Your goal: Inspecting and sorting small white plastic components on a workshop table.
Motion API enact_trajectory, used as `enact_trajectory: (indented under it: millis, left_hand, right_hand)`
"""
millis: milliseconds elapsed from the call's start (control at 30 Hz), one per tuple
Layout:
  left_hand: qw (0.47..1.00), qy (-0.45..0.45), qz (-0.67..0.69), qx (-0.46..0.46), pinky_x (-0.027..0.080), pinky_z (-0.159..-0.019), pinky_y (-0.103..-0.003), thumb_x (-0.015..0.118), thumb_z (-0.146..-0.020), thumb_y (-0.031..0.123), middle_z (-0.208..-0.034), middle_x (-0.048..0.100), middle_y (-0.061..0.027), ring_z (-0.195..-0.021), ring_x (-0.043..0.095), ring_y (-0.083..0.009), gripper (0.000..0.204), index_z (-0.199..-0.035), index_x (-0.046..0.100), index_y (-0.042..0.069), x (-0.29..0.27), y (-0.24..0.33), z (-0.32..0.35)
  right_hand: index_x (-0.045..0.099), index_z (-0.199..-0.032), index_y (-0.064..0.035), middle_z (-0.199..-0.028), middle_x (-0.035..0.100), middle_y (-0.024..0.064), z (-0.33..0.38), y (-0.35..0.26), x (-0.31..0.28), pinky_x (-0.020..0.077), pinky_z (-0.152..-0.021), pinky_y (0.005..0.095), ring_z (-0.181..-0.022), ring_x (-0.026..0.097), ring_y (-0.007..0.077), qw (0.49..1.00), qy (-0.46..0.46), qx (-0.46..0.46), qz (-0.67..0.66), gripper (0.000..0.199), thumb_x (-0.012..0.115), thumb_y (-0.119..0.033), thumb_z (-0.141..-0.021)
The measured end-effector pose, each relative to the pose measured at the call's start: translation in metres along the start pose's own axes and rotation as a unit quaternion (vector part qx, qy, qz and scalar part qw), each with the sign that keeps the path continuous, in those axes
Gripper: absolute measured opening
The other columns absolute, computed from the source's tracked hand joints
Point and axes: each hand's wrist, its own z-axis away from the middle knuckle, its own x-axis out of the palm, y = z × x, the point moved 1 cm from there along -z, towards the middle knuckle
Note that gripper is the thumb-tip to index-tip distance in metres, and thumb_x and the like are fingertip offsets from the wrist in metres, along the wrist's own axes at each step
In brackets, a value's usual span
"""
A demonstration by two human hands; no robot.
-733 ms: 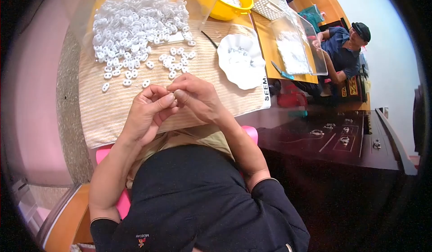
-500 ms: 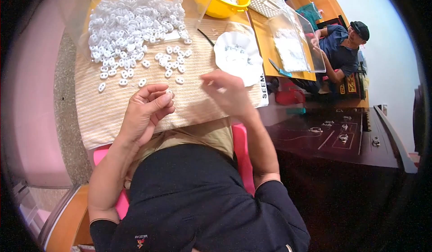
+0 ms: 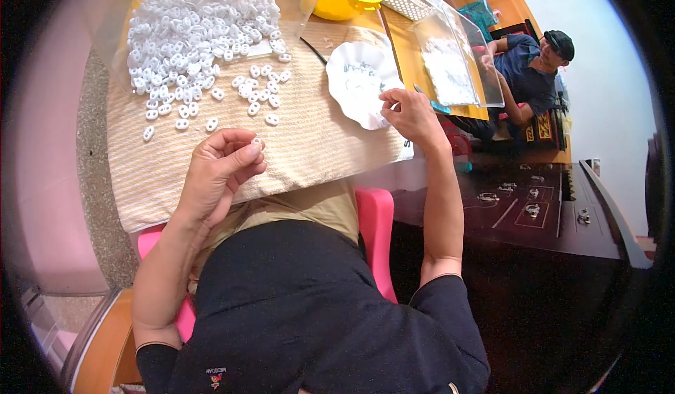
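White ring piece: small, oval, plastic, pinched.

Black short-sleeved shirt, small logo at hem; khaki trousers; forearms bare.

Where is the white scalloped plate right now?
In the head view, the white plate sits on the striped cloth to the person's right, just beyond the right hand, whose fingertips reach its near edge, and right of the heap of small white rings.
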Motion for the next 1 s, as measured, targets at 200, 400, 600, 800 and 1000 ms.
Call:
enact_trajectory:
  millis: [200,400,600,800,1000]
  left_hand:
    - [1.0,0.0,-0.014,-0.005,0.057,-0.072,-0.026,0.07,-0.085,0.006,-0.092,0.067,-0.0051,-0.078,0.063,-0.0107,0.017,-0.101,0.061,0.006,0.002,0.002,0.002]
    - [1.0,-0.007,-0.02,-0.005,0.057,-0.072,-0.026,0.069,-0.085,0.007,-0.091,0.067,-0.0046,-0.078,0.063,-0.0105,0.017,-0.1,0.061,0.006,0.002,0.002,0.002]
    - [1.0,-0.005,-0.02,-0.003,0.056,-0.071,-0.025,0.069,-0.086,0.007,-0.088,0.067,-0.0046,-0.075,0.063,-0.0106,0.016,-0.1,0.061,0.006,0.002,0.001,0.002]
    - [1.0,0.001,-0.022,-0.005,0.057,-0.069,-0.025,0.07,-0.085,0.008,-0.087,0.066,-0.0044,-0.073,0.063,-0.0106,0.015,-0.098,0.061,0.006,0.003,0.003,0.003]
    - [1.0,0.008,-0.02,-0.008,0.057,-0.069,-0.025,0.07,-0.085,0.008,-0.086,0.066,-0.0043,-0.073,0.064,-0.0109,0.016,-0.098,0.061,0.006,0.003,0.004,0.003]
  right_hand:
    - [0.068,-0.099,-0.0008,-0.088,0.069,0.0169,0.01,0.001,-0.006,0.0509,-0.08,0.0373,-0.085,0.066,0.0321,0.999,-0.027,0.021,0.027,0.023,0.064,-0.01,-0.078]
    - [0.067,-0.093,0.0033,-0.077,0.067,0.0157,0.01,0.006,0.006,0.0514,-0.071,0.0353,-0.074,0.066,0.0278,0.999,-0.01,-0.015,0.035,0.02,0.066,-0.007,-0.076]
    - [0.068,-0.09,0.002,-0.078,0.067,0.0187,0.005,0.003,0.011,0.0506,-0.071,0.0378,-0.075,0.066,0.0325,0.996,-0.002,-0.037,0.085,0.018,0.062,-0.006,-0.075]
    - [0.068,-0.084,0.0013,-0.076,0.066,0.0192,-0.001,0.0,0.01,0.0499,-0.071,0.0392,-0.077,0.065,0.034,0.994,-0.054,-0.024,0.089,0.017,0.062,-0.009,-0.072]
    - [0.07,-0.087,-0.0003,-0.085,0.067,0.0211,0.0,-0.008,0.001,0.0506,-0.079,0.04,-0.087,0.065,0.0352,0.992,-0.083,0.02,0.093,0.019,0.061,-0.01,-0.073]
